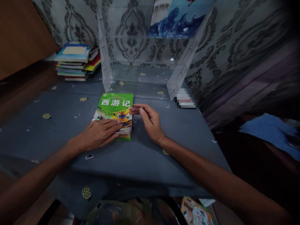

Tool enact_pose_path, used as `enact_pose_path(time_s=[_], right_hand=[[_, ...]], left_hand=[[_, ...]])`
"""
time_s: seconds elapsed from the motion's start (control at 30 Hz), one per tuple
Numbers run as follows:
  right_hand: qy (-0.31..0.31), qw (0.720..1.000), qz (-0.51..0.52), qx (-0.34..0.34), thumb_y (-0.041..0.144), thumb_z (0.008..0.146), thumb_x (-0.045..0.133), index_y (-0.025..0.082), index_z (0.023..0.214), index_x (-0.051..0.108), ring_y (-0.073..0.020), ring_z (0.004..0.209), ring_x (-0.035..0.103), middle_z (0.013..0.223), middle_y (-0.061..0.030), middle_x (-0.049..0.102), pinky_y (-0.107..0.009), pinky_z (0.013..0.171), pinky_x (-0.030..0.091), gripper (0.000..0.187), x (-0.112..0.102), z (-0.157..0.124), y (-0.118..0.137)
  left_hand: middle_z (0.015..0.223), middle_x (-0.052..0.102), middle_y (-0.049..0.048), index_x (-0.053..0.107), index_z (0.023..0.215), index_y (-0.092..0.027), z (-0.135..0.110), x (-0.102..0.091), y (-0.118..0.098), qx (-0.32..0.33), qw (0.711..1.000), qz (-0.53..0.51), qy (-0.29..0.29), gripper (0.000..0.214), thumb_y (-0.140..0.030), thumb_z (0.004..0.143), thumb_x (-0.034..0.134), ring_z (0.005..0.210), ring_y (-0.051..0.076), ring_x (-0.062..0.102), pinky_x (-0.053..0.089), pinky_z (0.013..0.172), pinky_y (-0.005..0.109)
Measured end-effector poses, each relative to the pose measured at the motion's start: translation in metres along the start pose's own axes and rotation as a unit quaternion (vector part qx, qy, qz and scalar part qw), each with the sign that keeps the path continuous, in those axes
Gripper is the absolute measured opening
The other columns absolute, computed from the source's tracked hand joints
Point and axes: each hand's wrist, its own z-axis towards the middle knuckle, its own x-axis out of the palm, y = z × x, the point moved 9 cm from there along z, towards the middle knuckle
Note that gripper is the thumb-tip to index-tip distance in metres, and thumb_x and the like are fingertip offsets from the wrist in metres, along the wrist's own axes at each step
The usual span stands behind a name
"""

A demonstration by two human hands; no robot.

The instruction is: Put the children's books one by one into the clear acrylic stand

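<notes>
Steadying the green 西游记 book (114,110) on the tablecloth (63,131) seems our present step: our left hand (102,130) lies flat across it, fingers together, our right hand (151,122) half-curled at its right side, empty. The next move, we judge, calls for gripping both sides.

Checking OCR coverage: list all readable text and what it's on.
"西游记": green book cover; smaller print above it too small to read.
"米小", apparently, rest unclear: orange book at the bottom edge.
Unreadable: printed labels on the blue-grey tablecloth, too small; book stack, blurred; item right of the clear rack, pixelated.
</notes>
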Motion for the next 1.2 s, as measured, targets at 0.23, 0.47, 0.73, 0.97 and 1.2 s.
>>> enact_pose_path(time_s=[0.23, 0.47, 0.73, 0.97, 1.2], right_hand=[[0.039, 0.999, -0.028, -0.018, 0.048, 0.105, 0.040, 0.024, 0.121, 0.063, -0.0201, 0.098, 0.073, 0.109, -0.0072, 0.075, -0.042, 0.093, 0.058, 0.037, 0.010, -0.010, 0.007], [0.102, 0.987, -0.098, -0.071, 0.036, 0.106, 0.038, 0.023, 0.124, 0.063, -0.0190, 0.095, 0.072, 0.106, -0.0062, 0.075, -0.037, 0.089, 0.058, 0.033, 0.024, -0.025, 0.021], [0.198, 0.947, -0.185, -0.171, 0.019, 0.100, 0.047, 0.021, 0.118, 0.067, -0.0219, 0.094, 0.068, 0.101, -0.0086, 0.076, -0.041, 0.089, 0.056, 0.027, 0.055, -0.042, 0.033], [0.217, 0.931, -0.240, -0.169, 0.019, 0.098, 0.051, 0.019, 0.116, 0.065, -0.0239, 0.112, 0.063, 0.117, -0.0119, 0.072, -0.046, 0.099, 0.052, 0.023, 0.055, -0.029, 0.012], [0.150, 0.931, -0.320, -0.092, 0.018, 0.094, 0.054, 0.018, 0.117, 0.067, -0.0245, 0.126, 0.061, 0.131, -0.0155, 0.068, -0.047, 0.108, 0.047, 0.026, 0.033, 0.042, -0.052]], left_hand=[[0.134, 0.068, 0.0085, 0.062, 0.135, -0.020, 0.002, 0.001, 0.006, -0.027, 0.998, -0.036, 0.047, 0.044, -0.036, 0.108, 0.030, 0.121, 0.023, 0.066, 0.056, 0.101, 0.041], [0.134, 0.066, 0.0134, 0.061, 0.135, -0.017, -0.006, 0.005, -0.003, -0.024, 1.000, -0.008, -0.002, 0.043, -0.040, 0.106, 0.038, 0.122, 0.027, 0.064, 0.055, 0.101, 0.044], [0.135, 0.064, 0.0113, 0.064, 0.130, -0.021, -0.013, 0.007, 0.003, -0.071, 0.993, -0.088, -0.027, 0.035, -0.032, 0.102, 0.045, 0.126, 0.025, 0.059, 0.048, 0.108, 0.046], [0.134, 0.066, 0.0101, 0.062, 0.134, -0.022, -0.014, 0.007, 0.019, -0.124, 0.979, -0.157, -0.047, 0.037, -0.026, 0.101, 0.045, 0.127, 0.023, 0.060, 0.048, 0.109, 0.045], [0.143, 0.060, 0.0134, 0.056, 0.140, -0.020, -0.011, 0.012, 0.008, -0.110, 0.989, -0.076, -0.054, 0.041, -0.022, 0.101, 0.042, 0.134, 0.025, 0.055, 0.046, 0.111, 0.049]])
